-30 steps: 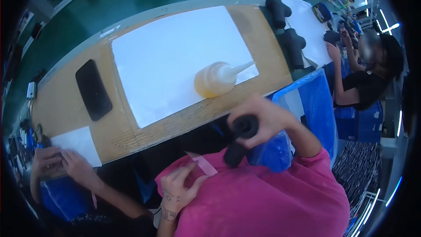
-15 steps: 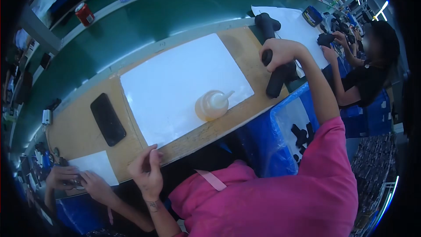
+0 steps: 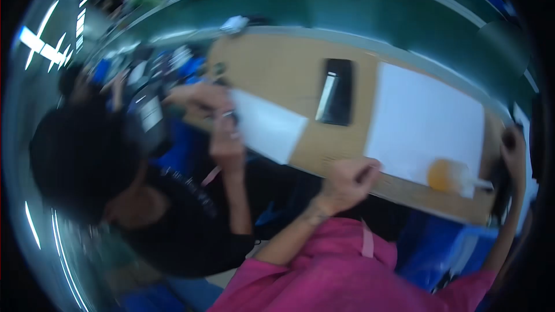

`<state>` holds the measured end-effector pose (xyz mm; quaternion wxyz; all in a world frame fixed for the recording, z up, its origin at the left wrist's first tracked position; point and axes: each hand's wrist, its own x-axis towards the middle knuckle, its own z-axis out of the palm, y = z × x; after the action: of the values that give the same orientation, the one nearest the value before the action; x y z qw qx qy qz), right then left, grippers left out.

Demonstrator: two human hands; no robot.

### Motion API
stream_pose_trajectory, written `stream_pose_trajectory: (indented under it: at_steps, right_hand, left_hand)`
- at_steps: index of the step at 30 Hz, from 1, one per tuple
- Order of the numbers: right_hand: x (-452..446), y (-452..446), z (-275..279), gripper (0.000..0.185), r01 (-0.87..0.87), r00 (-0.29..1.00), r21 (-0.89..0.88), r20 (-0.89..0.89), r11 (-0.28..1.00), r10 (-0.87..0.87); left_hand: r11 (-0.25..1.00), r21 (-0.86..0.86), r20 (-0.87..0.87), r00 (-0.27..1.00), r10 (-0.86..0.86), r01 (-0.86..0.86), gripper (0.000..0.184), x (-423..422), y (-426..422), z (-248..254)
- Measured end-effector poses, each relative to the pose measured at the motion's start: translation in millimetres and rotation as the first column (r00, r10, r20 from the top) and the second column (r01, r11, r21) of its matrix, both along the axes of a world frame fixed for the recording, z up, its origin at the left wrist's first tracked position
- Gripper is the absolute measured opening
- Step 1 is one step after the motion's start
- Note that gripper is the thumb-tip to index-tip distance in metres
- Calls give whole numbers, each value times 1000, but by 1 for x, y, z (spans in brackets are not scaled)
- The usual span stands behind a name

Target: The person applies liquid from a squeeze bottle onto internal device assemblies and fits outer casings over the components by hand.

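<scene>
My left hand (image 3: 351,184) is closed in a loose fist at the table's front edge, by the near corner of a white sheet (image 3: 425,121). I see nothing in its fingers. At the far right, my right hand (image 3: 514,153) is closed around a dark, rounded piece (image 3: 510,137), blurred and partly cut off by the lens edge. A squeeze bottle (image 3: 444,177) with yellowish liquid and a pale nozzle rests near the sheet's front edge, its nozzle pointing right. Left of the sheet lies a black phone (image 3: 336,92).
To my left sits a co-worker in black (image 3: 173,214), hands together over a smaller white sheet (image 3: 269,124). A blue lined bin (image 3: 433,248) stands below the table's right front. Behind the wooden board (image 3: 277,63) runs a green surface (image 3: 300,8).
My view has swung left, so the table has shifted right and the co-worker at left shows more fully. My left fingers have curled in more. The right hand still grips the dark piece.
</scene>
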<state>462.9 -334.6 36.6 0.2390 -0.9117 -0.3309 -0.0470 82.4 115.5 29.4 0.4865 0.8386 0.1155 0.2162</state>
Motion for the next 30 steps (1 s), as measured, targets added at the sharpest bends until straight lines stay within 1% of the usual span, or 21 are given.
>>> stream_pose_trajectory:
  at_steps: [2, 3, 5, 6, 8, 9, 10, 11, 12, 15, 16, 17, 18, 19, 20, 21, 23, 27, 28, 29, 30]
  right_hand:
    - [-12, -29, -21, 55, -22, 992, -98, 121, 995, 34]
    - [-34, -21, -15, 55, 50, 956, -193, 293, 980, 9]
    - [-49, -13, 3, 49, 69, 988, -234, 151, 970, -34]
    - [-58, -14, 7, 49, 55, 989, -240, 144, 969, -20]
    - [-73, -18, 8, 40, 210, 918, -167, 372, 963, -136]
    - [-73, -24, 3, 40, 193, 920, -152, 370, 969, -125]
    - [-77, -31, -1, 39, 422, 858, -208, 406, 882, -314]
    - [-76, -37, 2, 39, 627, 750, -257, 453, 735, -482]
    - [-75, -41, 6, 39, 626, 744, -243, 469, 741, -475]
    - [-77, -46, 12, 43, 613, 789, -199, 202, 765, -580]
    - [-72, -46, 11, 43, 615, 787, -194, 208, 764, -581]
    - [-63, -48, 3, 44, 520, 854, -40, 49, 854, -518]
    - [-55, -53, -6, 45, 429, 903, 129, -97, 894, -419]
    - [-52, -53, -13, 45, 347, 932, 312, -218, 884, -289]
    - [-50, -52, -20, 45, 355, 929, 313, -224, 881, -295]
    - [-47, -46, -23, 46, 429, 872, 446, -430, 786, -233]
    - [-40, -41, -28, 46, 611, 686, 595, -727, 522, 24]
    - [-29, -56, -67, 46, 570, 777, 682, -628, 458, -31]
    - [-40, -55, -61, 46, 584, 770, 675, -636, 451, -46]
    - [-47, -52, -54, 47, 527, 819, 538, -527, 657, -225]
    - [-53, -47, -45, 47, 484, 858, 338, -365, 807, -361]
  left_hand:
    - [997, 15, 2, 998, 70, -70, 9, 2, 1, 4]
    - [997, 20, 25, 997, 70, -71, 8, 2, 1, 3]
    - [997, 5, 33, 997, 73, -74, 8, 0, -1, -1]
    - [997, 8, 61, 996, 70, -70, 8, -1, -2, -3]
    - [998, 31, 127, 991, 49, -53, 8, -2, 2, -4]
    - [996, 47, 127, 990, 65, -71, 8, -1, 3, -2]
    - [996, 59, 124, 990, 60, -68, 9, -2, 5, -2]
    - [996, 61, 120, 991, 55, -63, 9, -1, 2, -3]
    - [997, 54, 119, 992, 49, -55, 9, 0, -2, -3]
    - [997, 57, 130, 991, 46, -53, 9, 0, -4, -3]
    - [997, 65, 113, 993, 36, -44, 9, -1, -4, -3]
    - [997, 66, 109, 994, 33, -40, 9, -2, -3, -3]
    - [997, 66, 124, 992, 35, -44, 9, -3, -3, -3]
    - [997, 69, 142, 989, 36, -46, 9, -2, -2, -2]
    - [996, 74, 164, 986, 37, -50, 9, -3, -2, -1]
    - [996, 79, 163, 986, 30, -43, 9, -4, -3, 0]
    - [998, 59, 140, 990, 25, -33, 10, -5, -3, 1]
    - [997, 65, 124, 992, 28, -36, 10, -5, -3, 4]
    - [997, 68, 115, 993, 17, -25, 10, -5, -4, 5]
    - [998, 66, 109, 994, -2, -5, 10, -5, -5, 5]
    - [998, 69, 84, 996, 1, -7, 10, -4, -4, 6]
